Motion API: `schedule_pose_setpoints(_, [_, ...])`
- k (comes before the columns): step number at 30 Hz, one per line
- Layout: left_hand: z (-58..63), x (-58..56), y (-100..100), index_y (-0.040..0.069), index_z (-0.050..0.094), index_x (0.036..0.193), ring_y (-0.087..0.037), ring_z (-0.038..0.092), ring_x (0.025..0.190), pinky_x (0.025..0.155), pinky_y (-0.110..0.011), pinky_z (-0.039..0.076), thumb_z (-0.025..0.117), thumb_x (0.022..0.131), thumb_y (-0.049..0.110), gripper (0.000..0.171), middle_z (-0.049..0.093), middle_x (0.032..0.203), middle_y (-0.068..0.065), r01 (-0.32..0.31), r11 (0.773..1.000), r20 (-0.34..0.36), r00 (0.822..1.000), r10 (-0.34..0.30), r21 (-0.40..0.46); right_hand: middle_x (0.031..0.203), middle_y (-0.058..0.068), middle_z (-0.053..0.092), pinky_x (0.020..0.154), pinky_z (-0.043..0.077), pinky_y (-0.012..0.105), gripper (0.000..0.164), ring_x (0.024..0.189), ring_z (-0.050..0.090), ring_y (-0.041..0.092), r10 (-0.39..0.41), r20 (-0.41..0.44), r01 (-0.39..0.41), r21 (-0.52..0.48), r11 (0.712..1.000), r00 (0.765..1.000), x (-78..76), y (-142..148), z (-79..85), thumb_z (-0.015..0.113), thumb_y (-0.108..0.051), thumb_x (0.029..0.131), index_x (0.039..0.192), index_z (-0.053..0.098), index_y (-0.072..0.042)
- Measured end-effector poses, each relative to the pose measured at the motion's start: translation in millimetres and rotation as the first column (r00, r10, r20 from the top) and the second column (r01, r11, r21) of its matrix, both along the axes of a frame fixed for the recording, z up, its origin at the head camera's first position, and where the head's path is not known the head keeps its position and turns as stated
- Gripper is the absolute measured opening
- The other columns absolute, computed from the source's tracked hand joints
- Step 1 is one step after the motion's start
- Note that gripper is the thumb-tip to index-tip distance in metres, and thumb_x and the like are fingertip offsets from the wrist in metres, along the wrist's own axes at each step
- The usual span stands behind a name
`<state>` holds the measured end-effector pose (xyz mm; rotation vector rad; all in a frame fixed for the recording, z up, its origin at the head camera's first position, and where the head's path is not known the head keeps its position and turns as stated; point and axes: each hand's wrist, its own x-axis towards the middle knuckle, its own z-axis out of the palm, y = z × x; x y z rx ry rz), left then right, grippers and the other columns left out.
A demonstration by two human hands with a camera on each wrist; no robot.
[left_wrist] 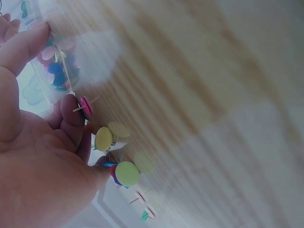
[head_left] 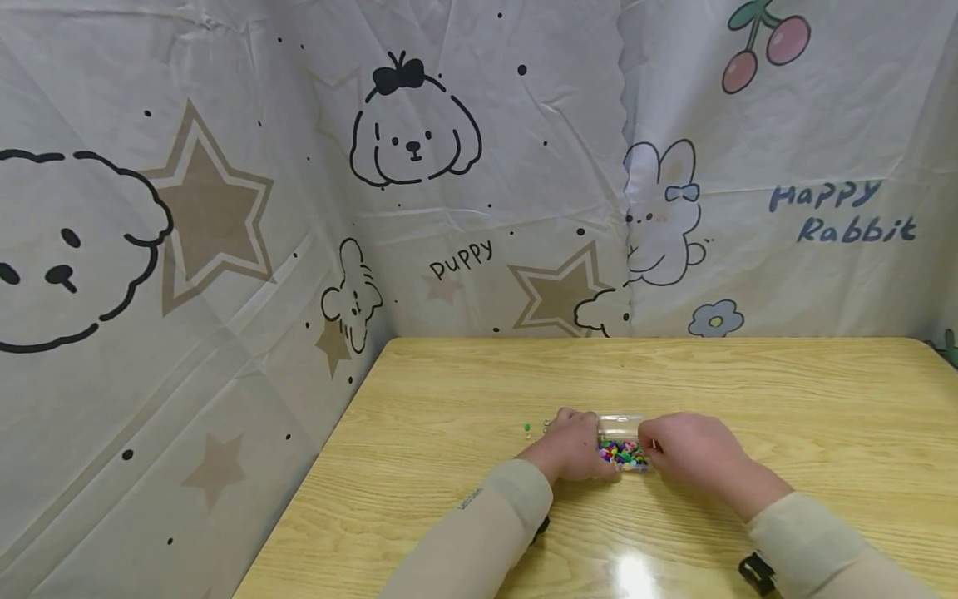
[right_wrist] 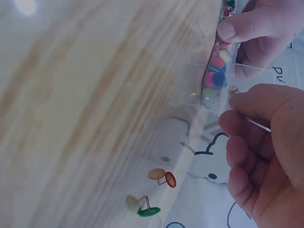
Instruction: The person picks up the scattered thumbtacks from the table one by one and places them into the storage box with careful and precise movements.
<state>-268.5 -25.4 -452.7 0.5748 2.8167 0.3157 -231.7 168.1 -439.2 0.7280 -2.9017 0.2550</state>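
Note:
A clear plastic box (head_left: 634,469) of colourful thumbtacks (head_left: 619,452) sits on the table, its clear lid (head_left: 619,425) raised at the back. My left hand (head_left: 575,445) grips the box's left end, thumb on the near side. At the right end is my right hand (head_left: 699,453). Its thumb and forefinger pinch a brass-coloured thumbtack (right_wrist: 232,90) beside the box, the other fingers curled. Around my left hand lie loose tacks, including a pink tack (left_wrist: 85,105), a yellow tack (left_wrist: 103,139) and a pale green tack (left_wrist: 127,174).
On the wood-grain table (head_left: 449,399), a red tack (right_wrist: 171,179) and a green tack (right_wrist: 150,212) lie near my right hand. Another green tack (head_left: 527,428) lies left of my left hand. A printed white curtain (head_left: 479,208) hangs behind the table and along its left.

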Motion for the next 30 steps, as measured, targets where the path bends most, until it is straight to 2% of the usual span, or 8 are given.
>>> schedule_pose_setpoints(7, [-1.3,-0.4,-0.1,0.022,0.055,0.111,-0.016,0.033,0.12,0.092,-0.032,0.042,0.078,0.068,0.058,0.061,0.054,0.112,0.01,0.012,1.0,-0.02,1.0,-0.013,-0.013,0.067,-0.016,0.056,0.048,0.042,0.032,0.016,0.054,0.043,0.006,0.006,-0.022,-0.005,0.018,1.0,1.0,-1.9,-4.2,-4.5,0.072,-0.019,0.079,0.074,0.06,-0.029])
schedule_pose_setpoints(12, [-1.6,-0.4,-0.2,0.022,0.055,0.108,-0.015,0.034,0.119,0.091,-0.031,0.041,0.078,0.068,0.058,0.058,0.054,0.107,0.01,0.012,1.0,-0.023,1.0,-0.012,-0.013,0.068,-0.015,0.058,0.048,0.043,0.032,0.01,0.054,0.045,0.005,0.01,-0.012,-0.01,0.017,1.0,1.0,-1.2,-6.0,-3.8,0.071,-0.018,0.078,0.075,0.065,-0.026])
schedule_pose_setpoints(24, [-1.5,-0.5,-0.2,0.022,0.054,0.11,-0.016,0.034,0.12,0.093,-0.031,0.041,0.077,0.068,0.059,0.061,0.054,0.112,0.009,0.017,0.999,-0.023,1.0,-0.018,-0.037,0.067,-0.015,0.059,0.045,0.042,0.032,0.013,0.053,0.043,0.005,0.021,-0.015,-0.02,0.033,0.999,1.0,-1.0,-7.2,-3.9,0.069,-0.017,0.079,0.074,0.066,-0.028])
schedule_pose_setpoints(30, [-1.3,-0.7,-0.2,0.021,0.053,0.115,-0.015,0.033,0.12,0.094,-0.032,0.04,0.075,0.069,0.061,0.064,0.054,0.114,0.01,0.021,0.999,-0.026,0.999,-0.022,-0.05,0.07,-0.015,0.061,0.048,0.044,0.032,0.012,0.055,0.046,0.004,0.021,-0.022,-0.021,0.018,1.0,1.0,0.1,-4.9,-5.7,0.071,-0.018,0.079,0.075,0.068,-0.029])
